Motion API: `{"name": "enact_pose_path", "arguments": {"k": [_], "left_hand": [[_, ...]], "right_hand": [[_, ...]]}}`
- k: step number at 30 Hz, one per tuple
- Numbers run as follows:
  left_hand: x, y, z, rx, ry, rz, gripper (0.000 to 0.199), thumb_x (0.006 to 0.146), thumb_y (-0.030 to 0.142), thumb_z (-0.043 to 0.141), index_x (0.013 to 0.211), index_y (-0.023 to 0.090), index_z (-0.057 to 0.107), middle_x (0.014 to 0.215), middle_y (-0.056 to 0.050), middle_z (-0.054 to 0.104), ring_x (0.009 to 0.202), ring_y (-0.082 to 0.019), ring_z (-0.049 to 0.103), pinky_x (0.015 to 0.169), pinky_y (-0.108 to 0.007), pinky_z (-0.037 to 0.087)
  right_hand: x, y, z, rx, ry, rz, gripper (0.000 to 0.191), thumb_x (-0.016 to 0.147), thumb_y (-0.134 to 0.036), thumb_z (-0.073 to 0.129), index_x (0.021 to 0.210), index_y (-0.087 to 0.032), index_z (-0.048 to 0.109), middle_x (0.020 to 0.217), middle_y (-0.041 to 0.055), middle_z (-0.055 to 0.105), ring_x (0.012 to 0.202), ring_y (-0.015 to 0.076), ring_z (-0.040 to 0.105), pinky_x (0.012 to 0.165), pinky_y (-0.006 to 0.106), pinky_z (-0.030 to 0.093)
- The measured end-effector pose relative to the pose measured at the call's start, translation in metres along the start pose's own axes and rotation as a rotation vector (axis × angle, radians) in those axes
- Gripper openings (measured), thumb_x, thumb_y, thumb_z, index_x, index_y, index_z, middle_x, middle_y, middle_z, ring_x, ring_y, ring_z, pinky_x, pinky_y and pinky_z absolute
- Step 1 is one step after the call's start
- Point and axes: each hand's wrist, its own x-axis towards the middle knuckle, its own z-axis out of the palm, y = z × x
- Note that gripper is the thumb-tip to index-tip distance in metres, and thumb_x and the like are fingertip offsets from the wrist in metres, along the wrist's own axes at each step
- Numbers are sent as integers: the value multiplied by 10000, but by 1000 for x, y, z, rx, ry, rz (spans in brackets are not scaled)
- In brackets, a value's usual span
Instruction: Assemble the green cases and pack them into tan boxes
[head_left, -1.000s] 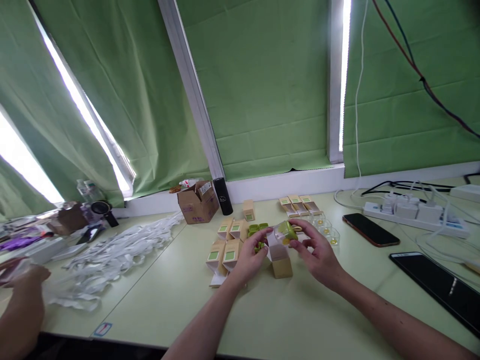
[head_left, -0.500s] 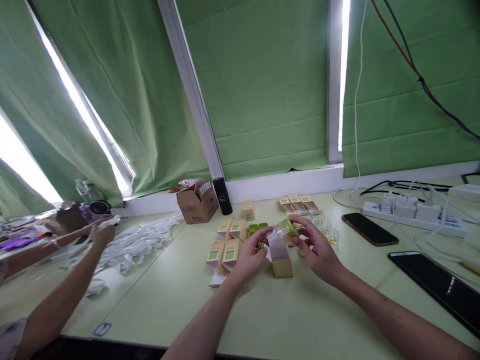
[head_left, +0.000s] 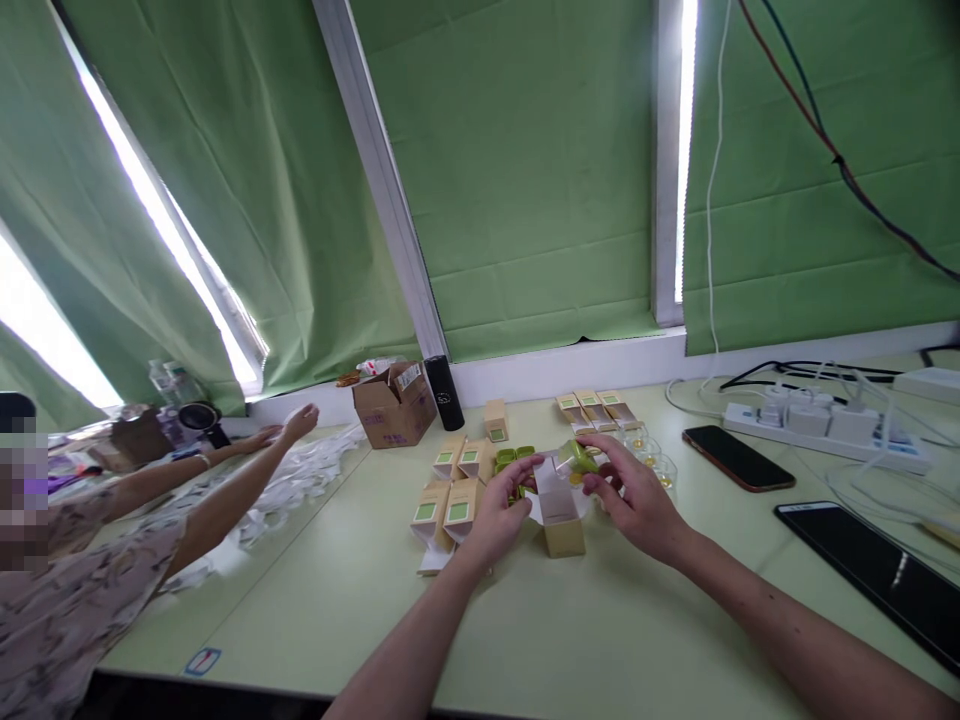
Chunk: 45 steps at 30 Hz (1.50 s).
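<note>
At the left edge of the frame, another person's pale patterned sleeve (head_left: 112, 590) shows, and that person's two arms stretch over a messy heap of flat white cloth strips (head_left: 322, 468). Next, near the middle, a brown cardboard box (head_left: 394, 408) with purple print stands open beside a tall black tube (head_left: 445, 393). Below these, small tan paper boxes with green labels (head_left: 461, 515) sit close together on the pale green table (head_left: 315, 610).

Just right of them is the left hand (head_left: 496, 512). Its fingers are bent at the left side of an open tan paper box with a white inside (head_left: 564, 537), but I cannot tell if they grip it. Small shiny green square things (head_left: 514, 455) are behind this hand.

The right hand (head_left: 637, 500) pinches a small clear jar with a green part (head_left: 576, 458). The jar is tipped over the top of the open box, right of the middle of the frame. Behind the right hand are round clear cups with yellow bits (head_left: 664, 470). Farther right are a black phone (head_left: 737, 457), a white power strip (head_left: 825, 432) full of plugs, and a big black tablet (head_left: 874, 570).
</note>
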Motion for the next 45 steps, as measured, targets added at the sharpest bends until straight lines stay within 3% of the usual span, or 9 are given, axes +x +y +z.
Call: {"name": "enact_pose_path", "arguments": {"k": [7, 12, 17, 24, 30, 39, 45], "left_hand": [[6, -14, -3, -137, -30, -31, 791, 593, 36, 526, 1362, 179, 645, 1385, -115, 680, 1174, -251, 619, 963, -361, 476], [4, -11, -2, -148, -29, -37, 788, 600, 39, 522, 1371, 165, 629, 1367, -124, 693, 1158, -248, 627, 947, -360, 486], [3, -5, 0, -129, -17, -39, 778, 600, 40, 525, 1358, 167, 646, 1369, -115, 692, 1120, -233, 636, 923, -344, 492], [1, -4, 1, -84, 23, -26, 788, 599, 29, 517, 1359, 174, 667, 1371, -101, 694, 1103, -225, 622, 943, -340, 487], [2, -7, 0, -64, 31, -26, 790, 602, 21, 520, 1362, 164, 678, 1339, -111, 703, 1098, -229, 617, 925, -331, 499], [2, -7, 1, -70, 45, -29, 783, 602, 33, 521, 1355, 171, 686, 1336, -100, 705, 1067, -209, 611, 923, -322, 501], [3, -10, 0, -95, 25, -30, 775, 610, 44, 525, 1362, 163, 671, 1342, -108, 704, 1083, -214, 622, 879, -308, 495]], "right_hand": [[-3, 4, 2, -116, -78, -77, 339, 1011, -325, 550, 1347, -282, 545, 1386, 100, 658, 795, 186, 721, 638, 325, 584], [-6, 2, 5, -241, -128, -119, 345, 982, -311, 596, 1323, -269, 564, 1180, 75, 759, 819, 233, 730, 753, 399, 576], [-9, -3, 8, -312, -187, -125, 274, 967, -299, 622, 1240, -273, 601, 1146, 79, 760, 949, 286, 713, 824, 435, 558], [-12, -11, 13, -341, -231, -121, 220, 925, -231, 632, 1142, -258, 611, 1064, 93, 708, 952, 283, 647, 742, 388, 514], [-13, -13, 20, -327, -207, -108, 75, 978, -204, 548, 986, -247, 608, 970, 75, 677, 873, 249, 635, 686, 347, 478], [-11, -9, 26, -252, -146, -140, 151, 1006, -184, 474, 914, -253, 572, 902, 65, 678, 856, 251, 611, 706, 362, 484], [-9, -2, 26, -25, -31, 31, 186, 1029, -326, 469, 906, -254, 588, 847, 45, 655, 715, 213, 585, 616, 341, 498]]}}
